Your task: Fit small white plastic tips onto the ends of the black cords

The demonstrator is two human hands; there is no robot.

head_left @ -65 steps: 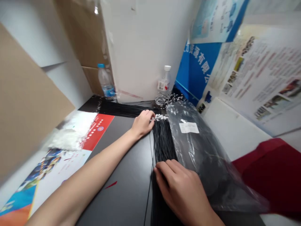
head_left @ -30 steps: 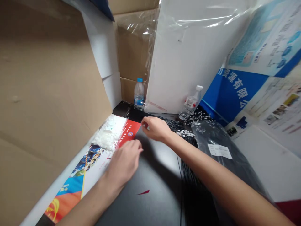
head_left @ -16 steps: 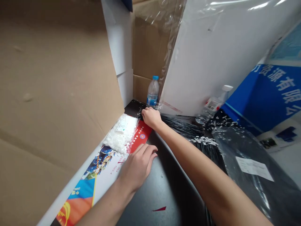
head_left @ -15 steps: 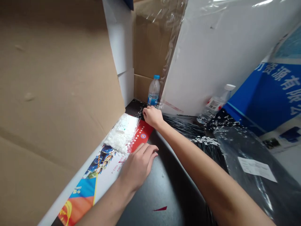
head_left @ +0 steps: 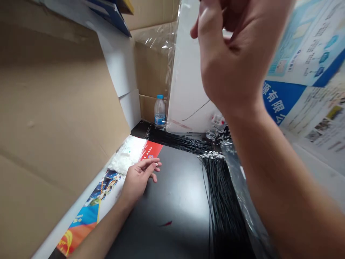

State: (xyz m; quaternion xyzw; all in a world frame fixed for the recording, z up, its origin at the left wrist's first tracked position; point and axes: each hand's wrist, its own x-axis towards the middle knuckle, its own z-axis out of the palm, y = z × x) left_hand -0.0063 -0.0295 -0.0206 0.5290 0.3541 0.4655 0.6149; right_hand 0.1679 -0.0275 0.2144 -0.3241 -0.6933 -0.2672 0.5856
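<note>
My left hand (head_left: 140,174) is at the edge of the printed sheet, with a small white plastic piece (head_left: 156,164) pinched between thumb and fingertip. Beside it lies a clear bag of small white pieces (head_left: 129,154). My right hand (head_left: 234,54) is raised high and close to the camera, fingers curled and partly cut off by the top edge. A thin black wire (head_left: 196,110) trails out from behind this hand; the grip on it is hidden. Black wires (head_left: 183,140) lie at the back, and another bundle with white ends (head_left: 225,194) lies at the right.
A water bottle (head_left: 160,113) with a blue cap stands in the back corner. A cardboard panel (head_left: 54,126) walls the left side. A clear plastic bag (head_left: 242,187) lies beyond the right bundle. A red scrap (head_left: 167,223) sits on the dark tabletop (head_left: 178,187).
My right hand has come up from the wires at the back, toward the camera, and a black wire now trails from it. My left hand has turned, showing a white piece in its fingertips.
</note>
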